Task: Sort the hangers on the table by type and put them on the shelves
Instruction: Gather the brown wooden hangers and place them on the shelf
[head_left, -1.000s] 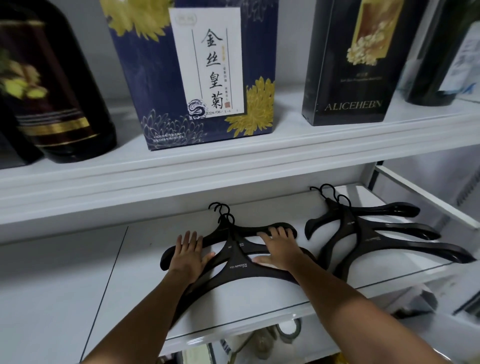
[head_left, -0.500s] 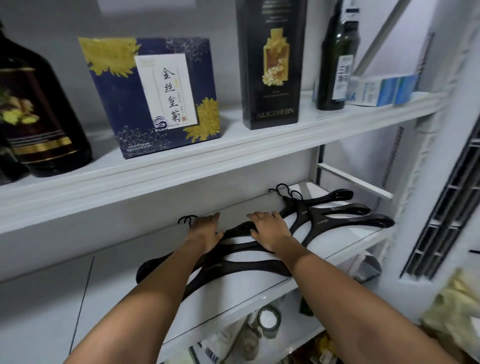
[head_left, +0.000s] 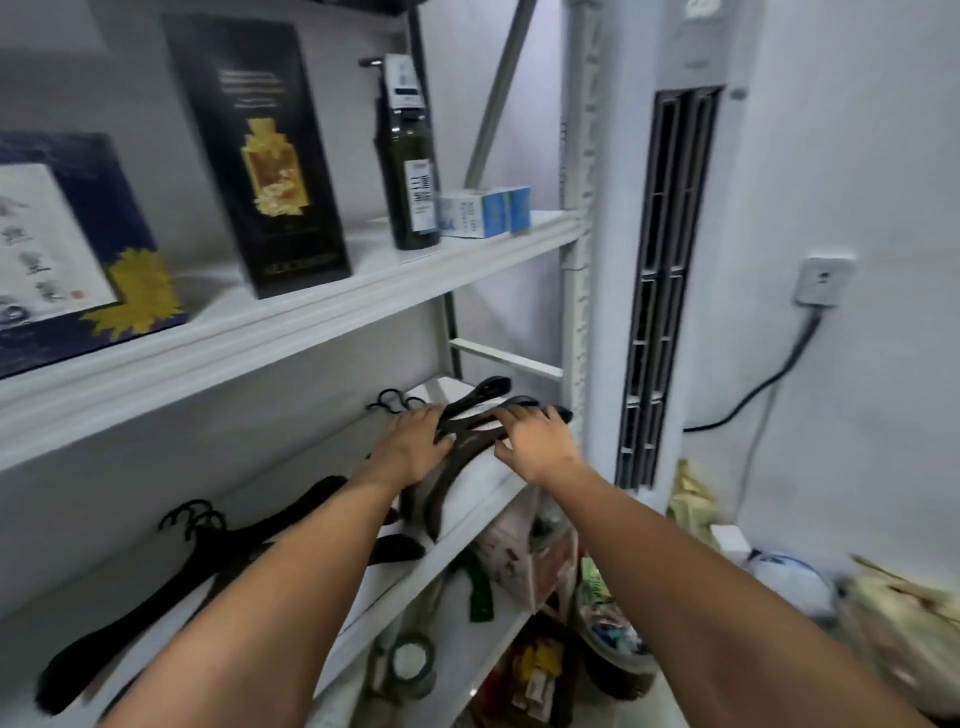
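Two piles of black wide-shouldered hangers lie on the white middle shelf (head_left: 470, 512). The right pile (head_left: 480, 391) sits at the shelf's far right end, hooks pointing to the back wall. My left hand (head_left: 415, 441) rests flat on the neck of this pile. My right hand (head_left: 535, 439) touches its right arms with spread fingers. The left pile (head_left: 218, 551) lies at the lower left, partly hidden behind my left forearm, with neither hand on it.
The upper shelf (head_left: 363, 293) holds a blue flowered box (head_left: 78, 249), a tall black box (head_left: 270, 166), a dark bottle (head_left: 410, 171) and a small blue-white carton (head_left: 483, 210). A white air conditioner tower (head_left: 660, 260) stands right of the rack. Clutter fills the lower shelf and floor.
Both hands have left the left pile and moved right onto the right pile. The view has swung right, so the left pile now lies at the lower left.
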